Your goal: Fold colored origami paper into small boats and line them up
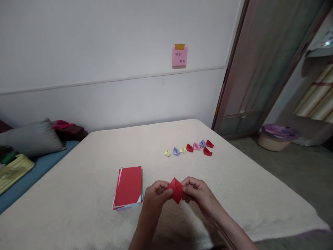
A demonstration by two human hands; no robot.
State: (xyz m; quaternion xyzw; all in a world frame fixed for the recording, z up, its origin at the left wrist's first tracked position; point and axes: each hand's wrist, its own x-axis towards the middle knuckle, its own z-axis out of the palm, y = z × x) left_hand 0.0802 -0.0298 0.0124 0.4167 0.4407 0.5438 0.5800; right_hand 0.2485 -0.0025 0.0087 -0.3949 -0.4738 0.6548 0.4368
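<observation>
A small red folded paper (177, 191), diamond-shaped with a crease at its upper part, is held up between both hands over the pale cloth. My left hand (157, 194) pinches its left corner between thumb and fingers. On the opposite corner my right hand (196, 191) has a similar pinch grip. To the left of my hands lies a stack of coloured paper (128, 187) with a red sheet on top. Beyond my hands sits a row of little folded paper boats, among them a yellow one (168, 152), a purple one (176, 151) and a red one (207, 151).
The cream cloth (104, 149) covers a wide flat surface reaching the white wall. A grey pillow (33, 137) rests at the far left. A pink note (179, 56) is taped to the wall. A lined bin (278, 137) stands on the floor by the sliding door (260, 69).
</observation>
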